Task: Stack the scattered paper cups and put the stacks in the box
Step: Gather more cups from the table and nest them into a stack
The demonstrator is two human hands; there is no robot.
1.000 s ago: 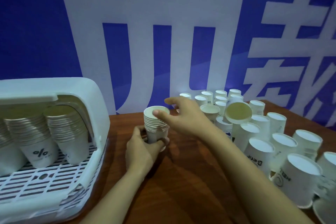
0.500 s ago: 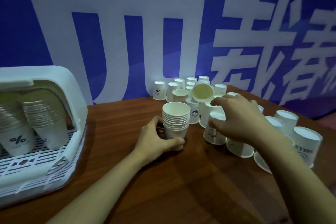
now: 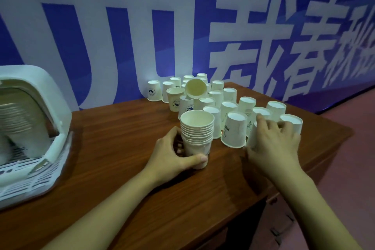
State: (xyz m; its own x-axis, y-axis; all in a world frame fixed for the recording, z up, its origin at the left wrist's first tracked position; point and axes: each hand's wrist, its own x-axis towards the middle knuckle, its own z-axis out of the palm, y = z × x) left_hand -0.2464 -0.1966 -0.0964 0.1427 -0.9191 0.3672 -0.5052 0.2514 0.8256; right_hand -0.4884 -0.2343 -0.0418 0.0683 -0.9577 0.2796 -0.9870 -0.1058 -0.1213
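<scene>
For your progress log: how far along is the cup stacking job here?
Done: stacks already sit in the box. In hand: the left hand steadies an upright stack while the right hand grasps an upturned cup. Left: many loose cups on the table.

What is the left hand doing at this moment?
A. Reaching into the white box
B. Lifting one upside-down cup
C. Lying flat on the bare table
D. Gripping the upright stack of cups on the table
D: the left hand wraps around the lower part of the upright stack of cups, which stands on the table.
</scene>
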